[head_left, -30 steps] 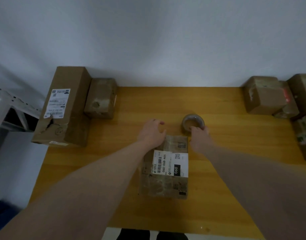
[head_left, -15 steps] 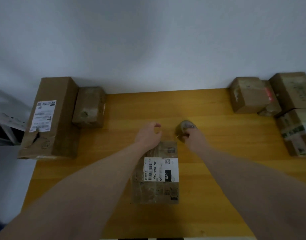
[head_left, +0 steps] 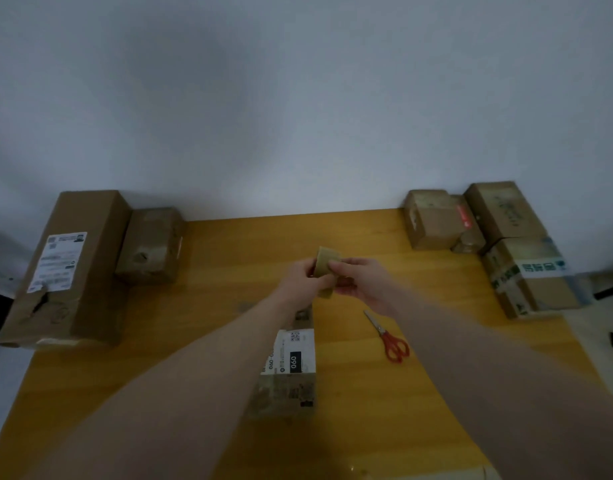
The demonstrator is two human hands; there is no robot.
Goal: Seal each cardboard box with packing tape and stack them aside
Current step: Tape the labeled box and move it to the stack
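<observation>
A small cardboard box (head_left: 291, 368) with a white shipping label lies in the middle of the wooden table (head_left: 229, 258), partly under my left forearm. Above its far end I hold a roll of brown packing tape (head_left: 327, 263) in the air between both hands. My left hand (head_left: 303, 278) grips the roll from the left. My right hand (head_left: 362, 285) holds it from the right, fingers curled on its side.
Red-handled scissors (head_left: 390, 339) lie on the table to the right of the box. A tall labelled box (head_left: 67, 265) and a smaller box (head_left: 151, 245) stand at the back left. Several boxes (head_left: 506, 244) crowd the back right corner.
My right hand has lifted the tape roll off the table. My left hand has left the box and taken hold of the roll. The scissors have come into view.
</observation>
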